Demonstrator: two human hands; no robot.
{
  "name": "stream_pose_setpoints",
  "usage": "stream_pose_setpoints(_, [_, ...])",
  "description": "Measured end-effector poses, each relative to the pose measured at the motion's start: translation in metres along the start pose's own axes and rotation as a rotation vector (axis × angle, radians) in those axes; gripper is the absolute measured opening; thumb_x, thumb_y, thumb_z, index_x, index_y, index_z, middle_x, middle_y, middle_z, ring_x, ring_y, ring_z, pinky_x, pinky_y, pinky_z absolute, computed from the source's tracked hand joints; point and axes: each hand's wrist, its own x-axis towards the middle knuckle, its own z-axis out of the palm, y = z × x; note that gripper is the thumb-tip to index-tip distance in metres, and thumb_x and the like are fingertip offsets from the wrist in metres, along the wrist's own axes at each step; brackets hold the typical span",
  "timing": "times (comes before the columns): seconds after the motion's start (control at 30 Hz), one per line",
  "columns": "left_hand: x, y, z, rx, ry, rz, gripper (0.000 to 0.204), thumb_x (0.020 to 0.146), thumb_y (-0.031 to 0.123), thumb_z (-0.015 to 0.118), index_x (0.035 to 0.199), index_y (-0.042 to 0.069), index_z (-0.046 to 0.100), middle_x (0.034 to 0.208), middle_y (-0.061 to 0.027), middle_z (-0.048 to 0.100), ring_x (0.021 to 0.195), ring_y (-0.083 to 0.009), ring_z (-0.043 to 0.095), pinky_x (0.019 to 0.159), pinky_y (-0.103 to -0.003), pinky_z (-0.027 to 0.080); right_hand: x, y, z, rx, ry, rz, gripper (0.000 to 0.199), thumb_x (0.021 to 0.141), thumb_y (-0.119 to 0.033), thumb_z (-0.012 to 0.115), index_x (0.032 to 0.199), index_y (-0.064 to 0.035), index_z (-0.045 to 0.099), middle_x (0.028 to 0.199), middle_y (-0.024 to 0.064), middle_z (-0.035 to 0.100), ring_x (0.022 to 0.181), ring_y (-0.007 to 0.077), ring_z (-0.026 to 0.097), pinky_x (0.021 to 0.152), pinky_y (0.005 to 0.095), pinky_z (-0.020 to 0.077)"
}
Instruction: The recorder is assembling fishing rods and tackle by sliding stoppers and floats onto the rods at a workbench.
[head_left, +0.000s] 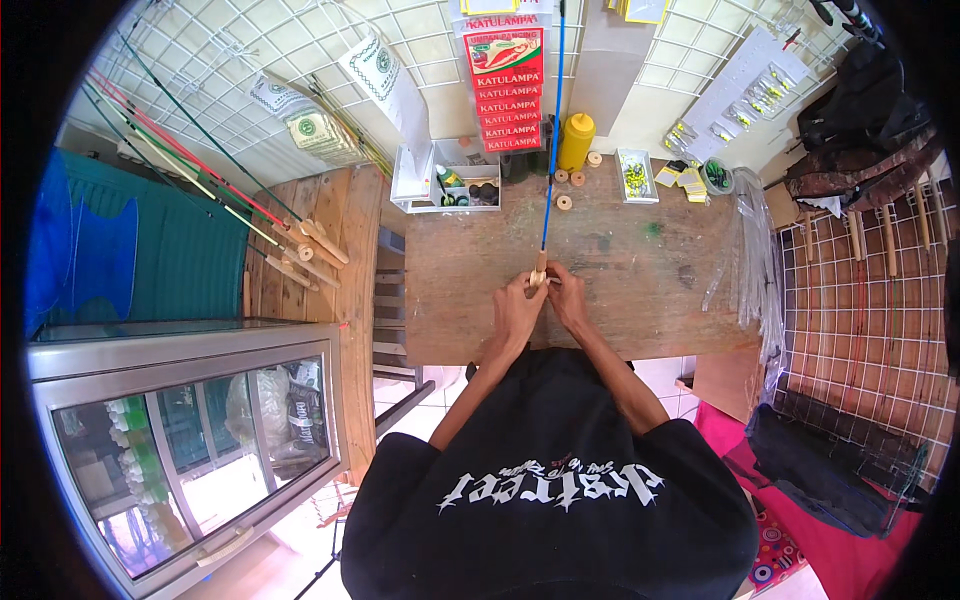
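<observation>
blue rod [551, 130] wooden butt gripped by both hands, left hand [517, 308], right hand [568, 296], over workbench [640, 270].

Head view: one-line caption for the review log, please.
Both hands, left hand and right hand, grip the wooden handle of a blue rod over a wooden table.

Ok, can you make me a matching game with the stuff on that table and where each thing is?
Things:
1. blue rod
2. yellow bottle
3. white box
4. round wooden discs

Places:
A. back left corner of the wooden table
B. held at its wooden handle by the left hand and right hand
C. lying flat just in front of the bottle
D. standing at the back edge, by the wall

Pairs: 1-B, 2-D, 3-A, 4-C
</observation>
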Motion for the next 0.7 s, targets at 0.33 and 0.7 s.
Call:
stream_pose_setpoints(0.33, [0.001, -0.012, 0.005, -0.006, 0.129, 0.150, 0.027, 0.085, 0.021, 0.063, 0.101, 0.000, 0.061, 0.076, -0.0199, 0.064, 0.072, -0.0307, 0.066, 0.062, -0.038, 0.050, 0.001, -0.001, 0.000, 0.041, -0.001, -0.068, 0.035, 0.080, 0.006, 0.060, 0.114, -0.0020, 0.053, 0.102, 0.0209, 0.065, 0.100, 0.0316, 0.063, 0.079, 0.0379, 0.0557])
stream_pose_setpoints(0.7, [0.000, -0.044, 0.016, -0.453, 0.120, -0.068, 0.028, 0.085, 0.022, 0.069, 0.100, -0.001, 0.061, 0.086, -0.0030, 0.066, 0.081, -0.0088, 0.060, 0.069, -0.023, 0.047, -0.004, 0.007, 0.007, 0.046, -0.054, -0.099, 0.040, 0.084, 0.005, 0.057, 0.121, -0.0064, 0.048, 0.105, 0.0177, 0.064, 0.097, 0.0275, 0.065, 0.078, 0.0385, 0.0553])
